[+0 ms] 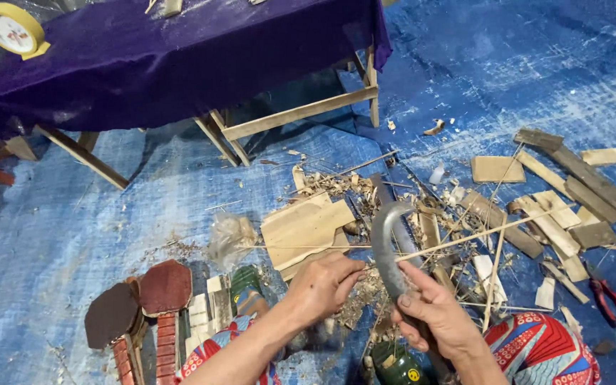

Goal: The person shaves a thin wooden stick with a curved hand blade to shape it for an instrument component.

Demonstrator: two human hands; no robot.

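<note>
Right, status on the whittling work as it looks from the head view:

- Thin bamboo strip [465,239]: long pale sliver, running from the hands out toward 2 o'clock, near end at the blade, far end over the scrap pile.
- Curved knife [391,246]: dark hooked blade, standing up at centre, its edge against the strip.
- Right hand [436,317]: closed round the knife's handle at 5 o'clock, thumb up along it.
- Left hand [326,285]: fingers curled in, pinching something at the strip's near end; the exact grip is hidden by the knuckles.
- Progress, my read: mid-shave. Heap of shavings [336,187] and several finished-looking thin slivers [497,274] at 3 o'clock suggest many passes done; this strip is still on the blade.
- Flat wood offcut [306,227] just at 11 o'clock of the hands.
- Wood blocks and slats [579,189] at 2–3 o'clock, red-handled pliers [607,298] at 4.
- All on a blue tarp [73,228] on the floor.
- Purple-draped counter [180,57] at 11–12 o'clock, yellow clock [12,30] on it.
</note>
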